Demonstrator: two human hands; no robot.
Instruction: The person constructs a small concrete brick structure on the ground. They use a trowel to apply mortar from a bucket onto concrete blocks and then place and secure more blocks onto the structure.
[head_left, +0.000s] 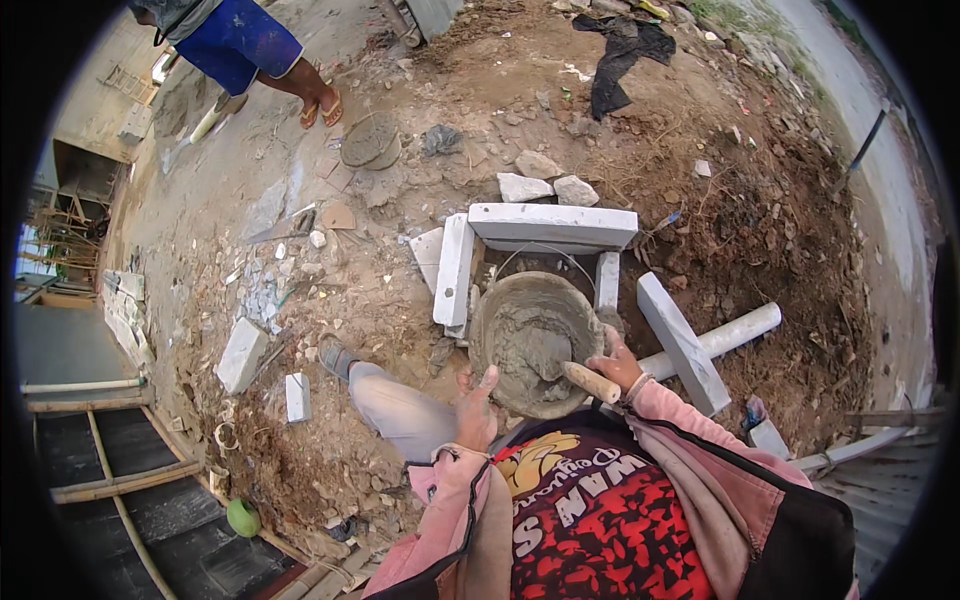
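A bucket [525, 310] of wet grey mortar sits before me inside a rough frame of white blocks [553, 222]. A trowel lies in it, blade in the mortar, wooden handle [590, 381] over the near rim. My right hand [616, 362] grips the bucket's right rim beside that handle. My left hand [476, 410] is at the bucket's lower left, fingers apart and slightly curled, with nothing visible in them. A loose white block [682, 342] lies to the right across a white pipe [742, 330].
A person in blue shorts [232, 45] stands at upper left near another bucket [370, 140]. Rubble, stones [537, 165] and loose blocks [243, 355] cover the dirt. A black cloth [615, 60] lies upper right. A bamboo-framed dark panel [110, 450] is at lower left.
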